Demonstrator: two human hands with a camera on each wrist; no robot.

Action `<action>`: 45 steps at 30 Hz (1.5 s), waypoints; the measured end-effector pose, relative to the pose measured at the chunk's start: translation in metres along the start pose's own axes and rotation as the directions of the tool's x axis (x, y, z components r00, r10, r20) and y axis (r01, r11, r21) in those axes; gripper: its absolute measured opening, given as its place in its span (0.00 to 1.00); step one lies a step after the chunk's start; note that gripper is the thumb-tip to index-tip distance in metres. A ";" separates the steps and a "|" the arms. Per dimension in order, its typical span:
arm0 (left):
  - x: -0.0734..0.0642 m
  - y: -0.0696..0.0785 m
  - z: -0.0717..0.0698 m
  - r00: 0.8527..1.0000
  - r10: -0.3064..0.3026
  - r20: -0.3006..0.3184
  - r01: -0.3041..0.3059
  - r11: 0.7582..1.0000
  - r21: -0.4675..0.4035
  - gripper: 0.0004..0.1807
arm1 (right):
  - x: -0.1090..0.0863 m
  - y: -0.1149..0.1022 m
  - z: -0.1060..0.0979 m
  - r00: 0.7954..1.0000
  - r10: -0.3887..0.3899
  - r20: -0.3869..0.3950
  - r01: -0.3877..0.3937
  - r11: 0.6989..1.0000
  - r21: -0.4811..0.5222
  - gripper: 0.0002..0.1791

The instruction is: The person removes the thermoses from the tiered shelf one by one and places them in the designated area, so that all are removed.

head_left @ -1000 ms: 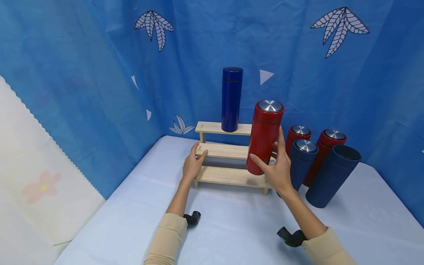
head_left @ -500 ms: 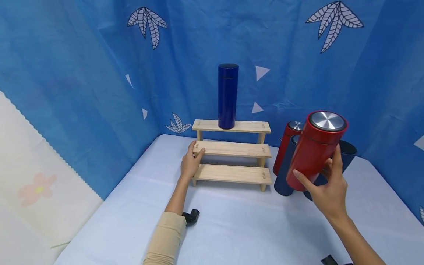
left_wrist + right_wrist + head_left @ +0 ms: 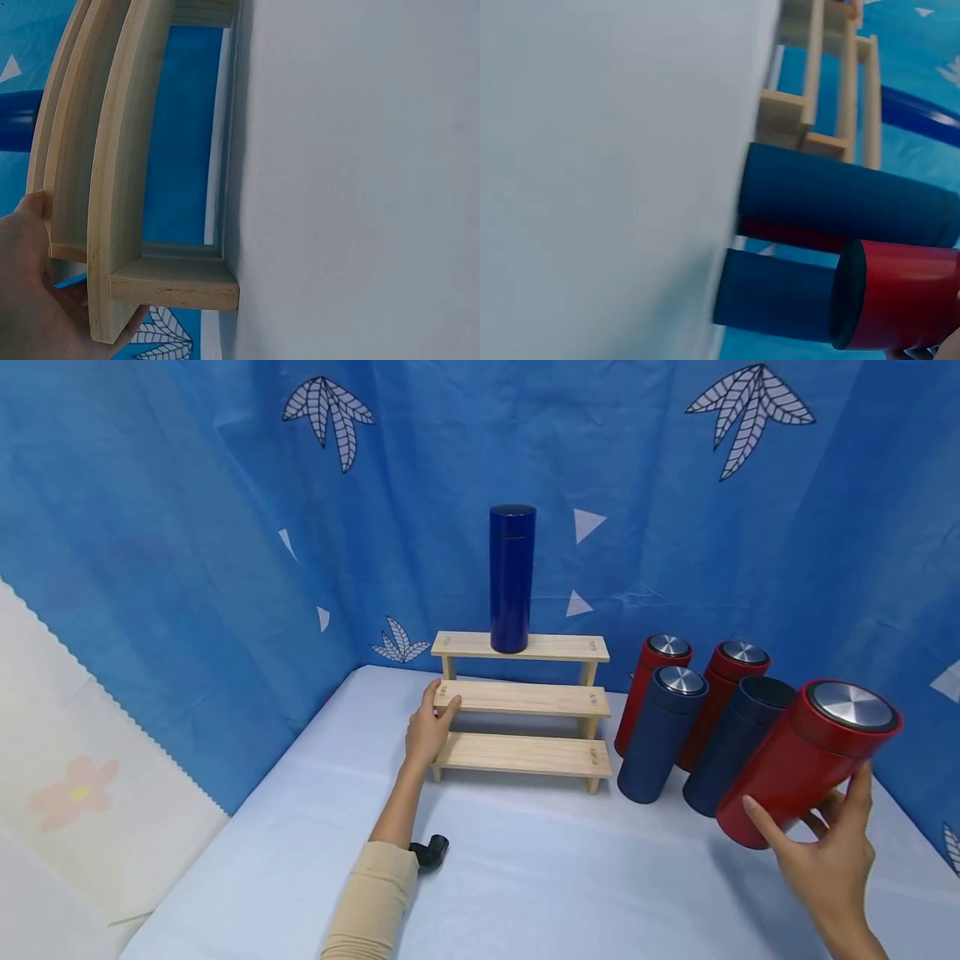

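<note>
My right hand grips a red thermos bottle with a silver lid, tilted and raised above the table's right side. In the right wrist view the same red bottle shows its dark base. My left hand holds the left end of the middle step of a three-step wooden rack, thumb on top. From the left wrist, the rack covers some of the fingers. A glossy blue bottle stands upright on the top step.
Right of the rack stand a navy bottle with silver lid, a navy bottle with dark lid, and two red bottles behind them. A pale cloth covers the table; a blue curtain hangs behind.
My right hand has carried the red bottle from in front of the rack's right end to the far right, lower and more tilted. The left hand stays on the rack.
</note>
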State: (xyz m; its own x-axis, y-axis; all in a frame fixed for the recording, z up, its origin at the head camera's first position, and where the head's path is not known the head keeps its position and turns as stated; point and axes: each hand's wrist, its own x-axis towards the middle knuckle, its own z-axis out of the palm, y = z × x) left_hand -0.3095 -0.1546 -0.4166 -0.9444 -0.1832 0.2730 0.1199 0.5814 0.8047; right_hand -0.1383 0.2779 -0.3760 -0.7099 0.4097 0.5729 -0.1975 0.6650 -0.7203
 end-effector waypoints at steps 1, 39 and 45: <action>0.000 0.000 0.000 1.000 0.001 0.000 -0.001 1.000 0.000 0.39 | -0.002 0.004 0.002 1.000 0.030 0.004 -0.030 1.000 -0.005 0.59; 0.000 0.002 -0.001 1.000 0.004 -0.006 -0.004 1.000 0.001 0.38 | -0.016 0.061 0.019 0.974 0.192 0.118 -0.188 0.981 -0.045 0.64; 0.000 0.002 -0.001 1.000 -0.001 -0.005 0.001 1.000 0.004 0.37 | -0.011 0.047 0.014 0.991 0.130 0.040 -0.132 0.990 0.042 0.62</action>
State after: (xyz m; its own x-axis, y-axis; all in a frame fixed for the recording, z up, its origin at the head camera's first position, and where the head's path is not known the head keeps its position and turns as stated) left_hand -0.3085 -0.1541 -0.4144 -0.9430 -0.1873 0.2749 0.1178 0.5847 0.8027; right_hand -0.1487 0.2962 -0.4217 -0.7559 0.4677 0.4580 -0.1299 0.5785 -0.8052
